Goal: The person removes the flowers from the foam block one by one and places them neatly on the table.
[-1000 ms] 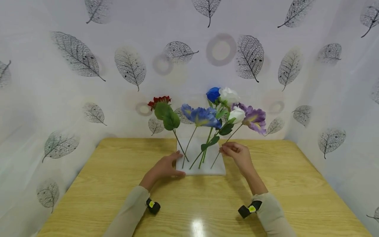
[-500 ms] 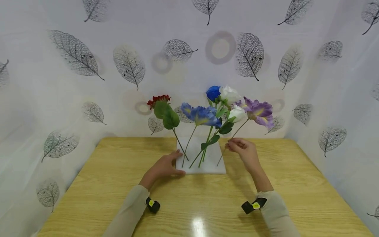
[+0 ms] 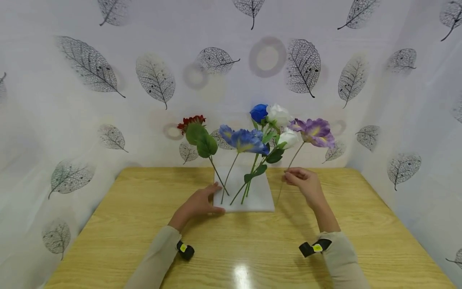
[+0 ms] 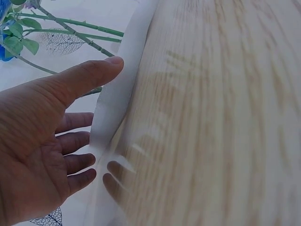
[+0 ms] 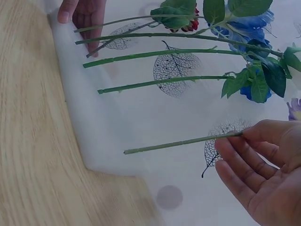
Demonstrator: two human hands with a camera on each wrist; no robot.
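Observation:
A white foam-like board (image 3: 261,202) lies on the table with several artificial flower stems standing on it at a slant. My left hand (image 3: 196,204) rests at its left front corner, thumb along the front edge and fingers at the side. In the left wrist view those fingers (image 4: 75,141) look relaxed. My right hand (image 3: 304,186) pinches the stem (image 5: 183,142) of a purple flower (image 3: 315,132) between thumb and fingertips. The lower end of that stem shows by the board's right edge. Whether it touches anything, I cannot tell.
On the board are a red flower (image 3: 192,121), a light blue flower (image 3: 245,140), a deep blue rose (image 3: 258,113) and two white roses, one of them a lower white rose (image 3: 287,138). A leaf-patterned curtain (image 3: 223,24) hangs behind the wooden table (image 3: 231,241).
My right hand has moved right with the purple flower, and its stem end has shifted from over the board to its right edge. My left hand has stayed at the board's corner.

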